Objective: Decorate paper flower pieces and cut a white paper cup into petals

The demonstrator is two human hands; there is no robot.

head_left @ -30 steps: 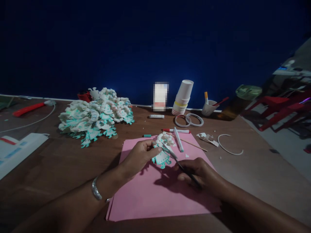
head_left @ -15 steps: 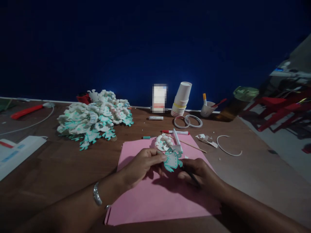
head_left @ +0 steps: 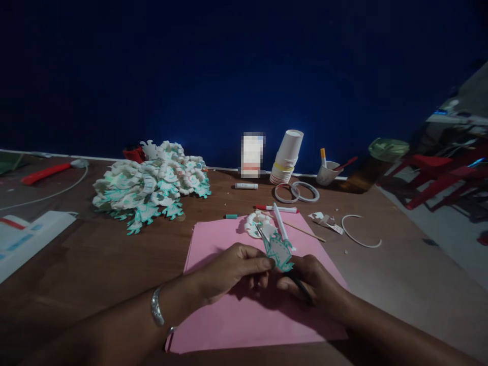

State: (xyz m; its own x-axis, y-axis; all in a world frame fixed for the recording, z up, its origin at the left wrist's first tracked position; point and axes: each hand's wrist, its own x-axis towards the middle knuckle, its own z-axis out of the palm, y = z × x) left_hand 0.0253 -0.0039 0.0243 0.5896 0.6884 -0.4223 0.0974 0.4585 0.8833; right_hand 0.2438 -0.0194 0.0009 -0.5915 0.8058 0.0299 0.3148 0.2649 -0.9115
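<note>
Now that the white, green-outlined paper figure has turned rightward, a different edge seems presented to the black-handled metal scissors; above the pink paper sheets, the left hand pinches the figure, while the right hand clasps the scissors.

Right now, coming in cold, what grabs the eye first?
The pink paper at near centre, with the left hand above it pinching a green-edged paper cut-out and the right hand holding dark-handled scissors. Next, the big heap of white-and-green paper pieces farther back on the left. Then the tall, leaning stack of paper cups just right of centre, in front of the dark blue wall.
</note>
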